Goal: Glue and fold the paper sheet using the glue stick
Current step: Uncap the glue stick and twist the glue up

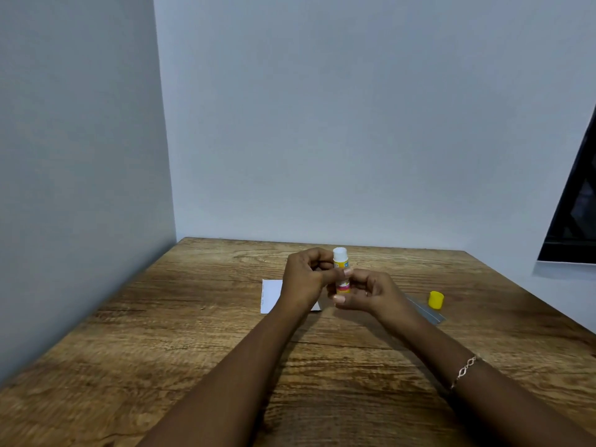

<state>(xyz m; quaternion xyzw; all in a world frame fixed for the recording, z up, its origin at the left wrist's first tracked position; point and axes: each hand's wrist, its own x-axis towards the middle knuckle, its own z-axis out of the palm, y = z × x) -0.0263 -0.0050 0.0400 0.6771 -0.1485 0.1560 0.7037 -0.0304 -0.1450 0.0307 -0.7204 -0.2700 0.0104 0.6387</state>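
An uncapped glue stick (341, 260) with a yellow label and white top stands upright above the table, gripped by both hands. My left hand (304, 279) pinches its upper body. Lower down, my right hand (367, 293) closes its fingers around the base. Behind and partly under my left hand lies the white paper sheet (272, 295), flat on the wooden table (193, 333). The stick's yellow cap (436, 300) stands on the table to the right of my hands.
A clear plastic ruler (427, 312) lies on the table just in front of the cap. Walls close the table in at the left and the back. A dark panel (577, 214) leans at the right edge of view.
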